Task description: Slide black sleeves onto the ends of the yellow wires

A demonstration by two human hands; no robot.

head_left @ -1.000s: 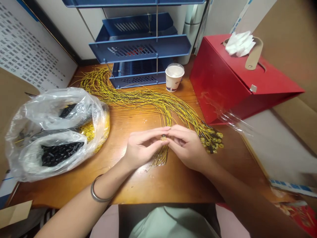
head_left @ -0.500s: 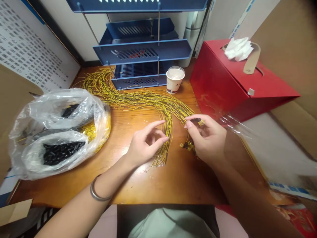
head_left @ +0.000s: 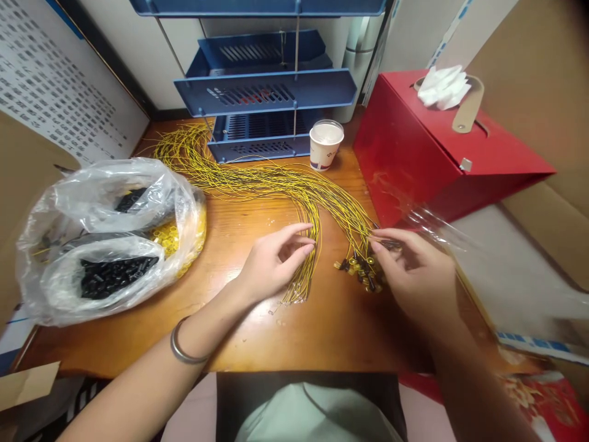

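Reading the text fails: dense characters on the white printed sheet [head_left: 64, 77] and dark print on the white paper cup [head_left: 322, 153] are too small, near the slotted blue plastic tray rack [head_left: 313, 91]. Left hand [head_left: 269, 261] half open, thumb and fingers apart, nothing visibly gripped, at the near branch of thin yellow-and-black wires [head_left: 309, 245] on the glossy brown wood-grain table [head_left: 257, 350]; right hand [head_left: 421, 273] with thumb and forefinger pinched on a slim dark wire end [head_left: 391, 244], just right of clustered translucent yellow caps [head_left: 365, 264]
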